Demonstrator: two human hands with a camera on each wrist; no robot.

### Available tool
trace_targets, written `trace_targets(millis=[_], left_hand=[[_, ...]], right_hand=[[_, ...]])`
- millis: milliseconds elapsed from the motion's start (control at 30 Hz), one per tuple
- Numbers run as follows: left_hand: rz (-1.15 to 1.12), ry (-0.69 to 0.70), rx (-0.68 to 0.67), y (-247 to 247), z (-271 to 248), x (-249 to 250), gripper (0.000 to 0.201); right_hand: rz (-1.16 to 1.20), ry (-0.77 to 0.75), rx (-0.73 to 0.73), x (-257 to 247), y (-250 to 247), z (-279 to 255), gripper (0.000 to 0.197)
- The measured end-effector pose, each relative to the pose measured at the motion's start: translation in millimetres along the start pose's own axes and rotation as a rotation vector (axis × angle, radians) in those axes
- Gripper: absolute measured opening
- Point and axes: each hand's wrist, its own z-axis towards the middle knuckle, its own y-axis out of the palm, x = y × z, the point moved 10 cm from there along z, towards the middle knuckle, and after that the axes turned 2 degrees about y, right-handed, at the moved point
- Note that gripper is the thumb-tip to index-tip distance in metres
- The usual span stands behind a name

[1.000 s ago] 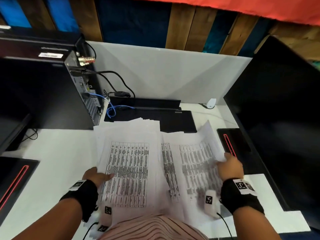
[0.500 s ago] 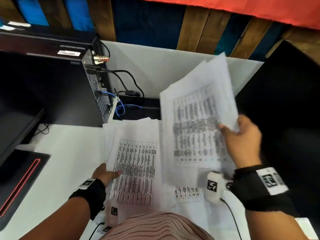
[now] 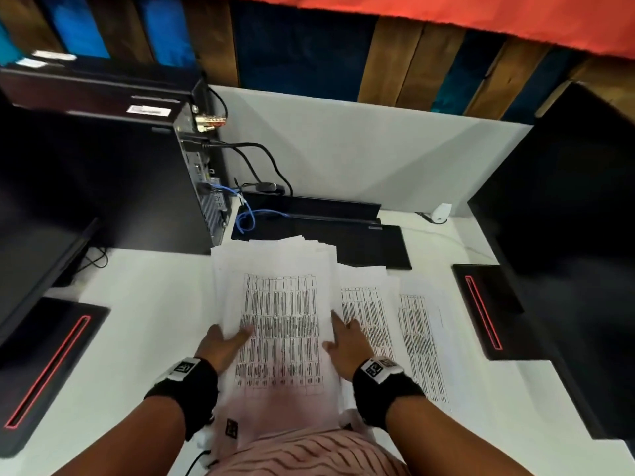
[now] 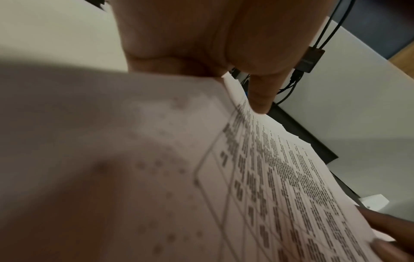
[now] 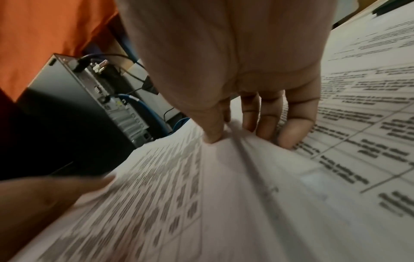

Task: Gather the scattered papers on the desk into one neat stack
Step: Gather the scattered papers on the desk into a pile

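Left hand (image 3: 221, 345) clasps the stack (image 3: 281, 304) at its left edge: thumb on top, fingers hidden beneath. Stack lies mid-desk (image 3: 144, 304). Right hand (image 3: 345, 341) flat, fingers straight along the stack's right edge. Only the right wrist view shows its index fingertip (image 5: 212, 136) pressing the top sheet. Loose sheets (image 3: 421, 338) just right. Printed tables unreadable.

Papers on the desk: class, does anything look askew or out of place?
Yes. The stack is fanned at its far edge, where it overlaps the black flat device. Two printed sheets lie loose beside it, right of the right hand, not yet gathered in.
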Motion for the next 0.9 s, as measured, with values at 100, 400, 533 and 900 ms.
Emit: trace_targets(millis=[100, 400, 533, 900], left_hand=[[0.071, 0.003, 0.036, -3.7, 3.9, -2.3, 0.084], [0.103, -0.02, -0.004, -5.8, 3.6, -1.3, 0.081], [0.14, -0.044, -0.016, -6.4, 1.8, -0.5, 0.067], [0.21, 0.04, -0.007, -5.2, 4.2, 4.0, 0.043]], right_hand=[[0.012, 0.133, 0.145, 25.6, -30.3, -3.0, 0.062], [0.607, 0.396, 0.279, 100.4, -61.2, 6.5, 0.079], [0.666, 0.448, 0.173, 95.2, -51.9, 10.2, 0.08], [0.246, 0.09, 0.844, -8.1, -249.6, -110.2, 0.012]])
